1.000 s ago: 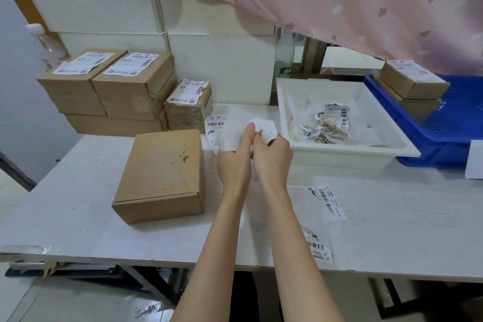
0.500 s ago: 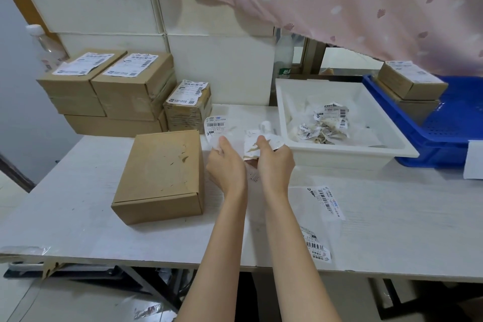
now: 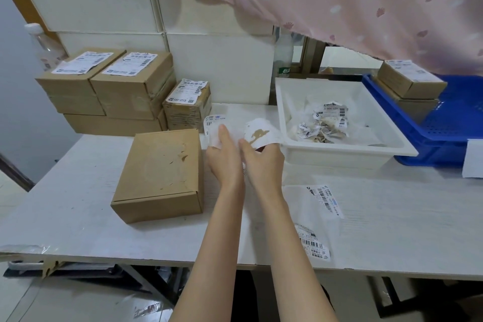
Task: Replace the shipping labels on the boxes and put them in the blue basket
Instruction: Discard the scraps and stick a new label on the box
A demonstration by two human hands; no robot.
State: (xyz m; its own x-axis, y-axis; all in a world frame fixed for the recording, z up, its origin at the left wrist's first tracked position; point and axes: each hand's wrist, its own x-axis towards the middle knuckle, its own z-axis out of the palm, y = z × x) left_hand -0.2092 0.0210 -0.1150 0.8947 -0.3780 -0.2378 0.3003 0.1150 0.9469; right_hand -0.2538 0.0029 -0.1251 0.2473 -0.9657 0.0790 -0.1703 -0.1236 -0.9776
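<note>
A brown cardboard box [image 3: 159,172] with a scuffed, label-free top lies on the white table, left of my hands. My left hand [image 3: 224,162] and my right hand [image 3: 264,165] together hold a torn-off white label. My left hand pinches its printed end [image 3: 214,125]. My right hand grips the curled end [image 3: 261,133], which shows brown cardboard residue. Two fresh labels [image 3: 325,201] [image 3: 312,243] lie flat on the table to the right of my arms. The blue basket [image 3: 444,138] stands at the far right with labelled boxes [image 3: 410,81] inside.
A white tray [image 3: 339,151] holding crumpled old labels sits just right of my hands. Stacked labelled boxes [image 3: 109,86] and a smaller one [image 3: 188,104] stand at the back left against the wall. A pink curtain hangs above the basket. A clear bottle [image 3: 44,44] stands behind the stack.
My hands have spread the torn label apart and moved slightly, the right hand now nearer the white tray; the label's sticky side with brown residue now faces up.
</note>
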